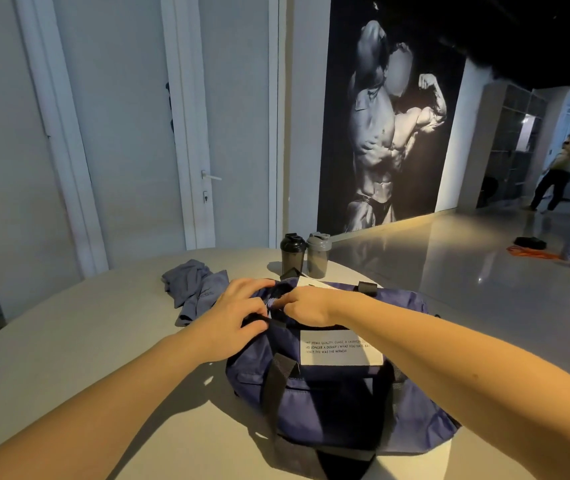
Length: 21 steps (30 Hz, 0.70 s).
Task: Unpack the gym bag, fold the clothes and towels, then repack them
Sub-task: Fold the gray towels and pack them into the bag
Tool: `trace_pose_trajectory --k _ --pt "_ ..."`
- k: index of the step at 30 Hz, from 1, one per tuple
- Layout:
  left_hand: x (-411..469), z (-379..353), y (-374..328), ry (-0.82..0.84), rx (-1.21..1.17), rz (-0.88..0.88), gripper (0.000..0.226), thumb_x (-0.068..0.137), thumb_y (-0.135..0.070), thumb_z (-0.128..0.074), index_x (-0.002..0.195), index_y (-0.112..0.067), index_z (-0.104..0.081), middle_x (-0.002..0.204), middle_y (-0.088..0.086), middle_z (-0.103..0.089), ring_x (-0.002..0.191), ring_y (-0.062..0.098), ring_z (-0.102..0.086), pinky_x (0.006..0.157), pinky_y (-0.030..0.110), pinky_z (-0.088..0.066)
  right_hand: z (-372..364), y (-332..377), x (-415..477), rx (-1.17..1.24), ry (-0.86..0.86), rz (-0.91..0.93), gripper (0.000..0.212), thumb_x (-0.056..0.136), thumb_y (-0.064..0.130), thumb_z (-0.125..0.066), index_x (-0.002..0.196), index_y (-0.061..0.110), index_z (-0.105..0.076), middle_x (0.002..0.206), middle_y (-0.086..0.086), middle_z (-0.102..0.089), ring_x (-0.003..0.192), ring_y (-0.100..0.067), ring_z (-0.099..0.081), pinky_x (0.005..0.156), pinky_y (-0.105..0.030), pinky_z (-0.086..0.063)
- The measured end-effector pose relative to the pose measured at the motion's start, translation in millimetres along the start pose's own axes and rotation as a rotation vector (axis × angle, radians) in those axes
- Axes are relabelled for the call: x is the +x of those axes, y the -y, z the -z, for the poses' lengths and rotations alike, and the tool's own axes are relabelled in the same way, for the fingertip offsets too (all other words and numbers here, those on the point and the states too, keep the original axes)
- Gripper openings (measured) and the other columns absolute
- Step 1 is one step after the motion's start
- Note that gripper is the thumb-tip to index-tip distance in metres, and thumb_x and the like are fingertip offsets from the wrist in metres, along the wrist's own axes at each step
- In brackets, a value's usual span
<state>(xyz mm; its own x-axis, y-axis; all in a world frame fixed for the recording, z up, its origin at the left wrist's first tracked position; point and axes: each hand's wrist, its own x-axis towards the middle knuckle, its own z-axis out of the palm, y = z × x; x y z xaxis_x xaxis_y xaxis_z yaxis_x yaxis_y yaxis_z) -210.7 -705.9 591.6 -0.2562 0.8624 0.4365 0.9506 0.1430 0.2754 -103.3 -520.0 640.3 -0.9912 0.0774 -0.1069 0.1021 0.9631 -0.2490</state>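
Observation:
A navy gym bag (pixel 339 403) with black straps and a white text label lies on the round white table (pixel 69 348). My left hand (pixel 238 317) grips the near left edge of the bag's opening, thumb over a black strap. My right hand (pixel 306 304) reaches into the same opening and pinches a pale fabric edge inside it. A crumpled grey garment (pixel 193 289) lies on the table just left of the bag. What else is inside the bag is hidden.
Two shaker bottles, one black (pixel 292 254) and one grey (pixel 317 255), stand behind the bag near the table's far edge. A white door is at the back left. A person (pixel 557 174) stands far right; orange cord lies on the glossy floor.

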Motion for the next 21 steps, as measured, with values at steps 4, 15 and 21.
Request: trace_pose_trajectory --k 4,15,21 --pt "-2.1 -6.7 1.8 -0.033 -0.031 0.028 0.009 0.099 -0.028 -0.061 0.092 -0.035 -0.059 0.159 -0.022 -0.026 0.145 -0.005 -0.014 0.115 0.024 -0.013 -8.0 6.2 20.3 0.047 0.035 0.011 0.038 0.106 0.012 -0.041 0.139 0.002 -0.057 0.151 -0.015 -0.049 0.139 -0.030 -0.043 0.113 -0.029 -0.028" --pt "-3.9 -22.9 11.0 -0.082 -0.069 0.090 0.005 0.097 -0.030 -0.064 0.101 -0.034 -0.063 0.155 -0.023 -0.032 0.145 -0.002 -0.023 0.119 0.030 -0.025 31.0 -1.5 15.5 0.563 0.150 -0.046 0.034 0.094 0.000 -0.051 0.121 0.007 -0.070 0.119 -0.014 -0.072 0.109 -0.026 -0.070 0.099 -0.043 -0.056" --pt "-17.8 -8.7 22.2 -0.140 -0.102 0.132 0.027 0.099 -0.026 -0.064 0.124 -0.032 -0.059 0.155 -0.025 -0.034 0.142 -0.003 -0.029 0.115 0.023 -0.026 54.8 17.3 27.6 0.614 -0.060 -0.013 0.028 0.098 -0.002 -0.050 0.122 0.001 -0.064 0.103 -0.016 -0.076 0.091 -0.027 -0.076 0.085 -0.038 -0.062"
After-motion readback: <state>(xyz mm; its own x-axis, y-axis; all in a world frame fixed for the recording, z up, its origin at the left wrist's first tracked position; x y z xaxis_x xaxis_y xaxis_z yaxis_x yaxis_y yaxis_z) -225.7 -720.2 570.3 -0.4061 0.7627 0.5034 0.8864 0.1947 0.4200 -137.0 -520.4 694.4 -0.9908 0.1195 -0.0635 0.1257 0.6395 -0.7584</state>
